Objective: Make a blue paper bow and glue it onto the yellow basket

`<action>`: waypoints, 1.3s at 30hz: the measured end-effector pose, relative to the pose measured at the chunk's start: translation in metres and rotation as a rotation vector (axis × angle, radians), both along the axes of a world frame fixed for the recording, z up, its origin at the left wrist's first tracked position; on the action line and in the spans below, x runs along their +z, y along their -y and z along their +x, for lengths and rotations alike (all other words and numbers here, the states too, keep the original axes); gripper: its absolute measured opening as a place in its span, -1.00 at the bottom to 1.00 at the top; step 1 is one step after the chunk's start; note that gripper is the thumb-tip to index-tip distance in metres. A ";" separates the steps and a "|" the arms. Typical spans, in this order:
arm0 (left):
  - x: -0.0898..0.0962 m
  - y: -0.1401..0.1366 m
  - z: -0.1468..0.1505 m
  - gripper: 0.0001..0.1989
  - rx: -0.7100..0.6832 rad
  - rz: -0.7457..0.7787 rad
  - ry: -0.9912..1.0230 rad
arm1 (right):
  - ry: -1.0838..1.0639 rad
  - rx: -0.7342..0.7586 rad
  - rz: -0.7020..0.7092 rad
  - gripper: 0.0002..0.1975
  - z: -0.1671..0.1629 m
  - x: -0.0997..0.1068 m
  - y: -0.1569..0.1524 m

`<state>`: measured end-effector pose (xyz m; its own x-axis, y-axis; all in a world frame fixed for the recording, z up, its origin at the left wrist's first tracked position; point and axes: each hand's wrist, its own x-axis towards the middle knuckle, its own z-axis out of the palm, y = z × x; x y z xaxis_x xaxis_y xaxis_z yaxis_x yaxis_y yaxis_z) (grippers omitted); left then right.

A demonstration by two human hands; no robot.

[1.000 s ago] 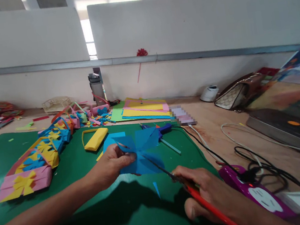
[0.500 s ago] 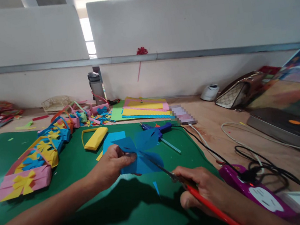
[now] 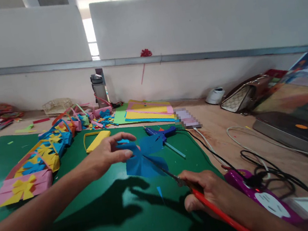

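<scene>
A blue paper flower with broad petals [image 3: 146,164] is up in front of me over the green mat. My left hand [image 3: 109,152] is at its left petal, thumb and forefinger spread apart, with some fingers hidden behind the paper. My right hand [image 3: 210,191] is closed round the red handles of a pair of scissors [image 3: 221,213]. The blades reach up and left to the flower's middle, between petals. A thin blue paper scrap [image 3: 159,192] lies on the mat below. Behind the left hand is a yellow paper basket [image 3: 98,140], partly covered.
Finished paper baskets with bows [image 3: 28,186] stand in a row at left. A blue glue gun [image 3: 160,133] lies behind the flower. Farther back are coloured paper sheets [image 3: 147,110] and a bottle [image 3: 99,90]. Cables and a purple power strip [image 3: 256,189] lie at right.
My left thumb and forefinger have come apart from their pinch on the paper, and the hand has risen slightly. The flower has shifted a little; the scissors stay nearly in place.
</scene>
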<state>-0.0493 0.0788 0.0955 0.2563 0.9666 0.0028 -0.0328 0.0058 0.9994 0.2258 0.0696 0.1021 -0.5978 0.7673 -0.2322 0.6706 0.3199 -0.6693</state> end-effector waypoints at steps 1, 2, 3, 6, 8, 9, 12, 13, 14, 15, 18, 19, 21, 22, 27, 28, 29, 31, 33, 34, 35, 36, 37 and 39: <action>0.006 -0.001 -0.006 -0.54 -0.013 0.022 0.019 | 0.022 0.003 0.018 -0.82 -0.001 0.001 0.000; 0.012 -0.001 -0.010 -0.53 -0.022 0.058 0.012 | 0.044 0.007 0.038 -0.82 -0.001 0.002 0.000; 0.017 0.000 -0.013 -0.53 -0.033 0.093 -0.037 | 0.062 0.013 0.060 -0.82 -0.001 0.002 -0.001; 0.027 0.008 -0.010 -0.52 -0.049 0.179 -0.312 | 0.100 0.017 0.122 -0.82 -0.002 0.002 0.000; 0.028 0.015 -0.003 -0.54 -0.055 0.250 -0.508 | 0.111 0.016 0.145 -0.81 -0.003 0.002 0.001; 0.027 0.017 0.000 -0.60 -0.062 0.264 -0.579 | 0.114 0.019 0.149 -0.81 -0.004 0.002 0.001; 0.022 0.020 0.009 -0.75 -0.069 0.310 -0.689 | 0.130 0.030 0.174 -0.81 -0.006 0.001 0.003; 0.020 0.019 0.010 -0.79 -0.074 0.330 -0.699 | 0.140 0.034 0.195 -0.80 -0.006 0.001 0.003; 0.018 0.018 0.011 -0.81 -0.084 0.349 -0.703 | 0.152 0.037 0.219 -0.80 -0.007 0.000 0.003; 0.017 0.017 0.011 -0.83 -0.097 0.358 -0.704 | 0.164 0.040 0.243 -0.80 -0.007 0.000 0.003; 0.014 0.015 0.010 -0.84 -0.138 0.356 -0.702 | 0.177 0.065 0.274 -0.82 -0.006 -0.002 0.002; 0.013 0.014 0.010 -0.84 -0.146 0.348 -0.701 | 0.176 0.071 0.278 -0.83 -0.006 -0.002 0.002; 0.013 0.013 0.009 -0.83 -0.151 0.337 -0.697 | 0.175 0.071 0.299 -0.84 -0.005 -0.002 0.003; 0.013 0.013 0.008 -0.84 -0.154 0.336 -0.693 | 0.174 0.067 0.311 -0.85 -0.005 -0.001 0.003; 0.016 0.011 0.006 -0.83 -0.161 0.359 -0.659 | 0.129 0.090 0.231 -0.85 -0.006 0.001 0.000; 0.017 0.011 0.006 -0.82 -0.159 0.361 -0.656 | 0.110 0.096 0.195 -0.84 -0.005 0.001 -0.001; 0.018 0.011 0.005 -0.81 -0.161 0.361 -0.655 | 0.094 0.098 0.165 -0.83 -0.004 0.001 -0.001; 0.020 0.012 0.004 -0.81 -0.166 0.358 -0.653 | 0.082 0.104 0.127 -0.79 -0.002 0.003 -0.001; 0.023 0.012 0.004 -0.83 -0.175 0.348 -0.631 | 0.085 0.104 0.110 -0.76 0.000 0.005 0.000; 0.024 0.012 0.004 -0.84 -0.177 0.343 -0.613 | 0.088 0.103 0.103 -0.75 0.001 0.007 0.000; 0.025 0.013 0.003 -0.86 -0.176 0.339 -0.595 | 0.089 0.098 0.101 -0.74 0.002 0.008 0.001; 0.026 0.013 0.003 -0.87 -0.175 0.334 -0.577 | 0.087 0.090 0.101 -0.73 0.002 0.009 0.002; 0.027 0.013 0.003 -0.88 -0.173 0.327 -0.562 | 0.084 0.079 0.104 -0.71 0.003 0.010 0.003; 0.029 0.013 0.002 -0.88 -0.153 0.301 -0.546 | 0.080 0.051 0.118 -0.65 0.003 0.011 0.004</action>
<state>-0.0471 0.0660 0.1249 0.4329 0.8960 0.0987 0.4599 -0.3137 0.8307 0.2292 0.0657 0.1127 -0.6199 0.7612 -0.1905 0.7013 0.4286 -0.5697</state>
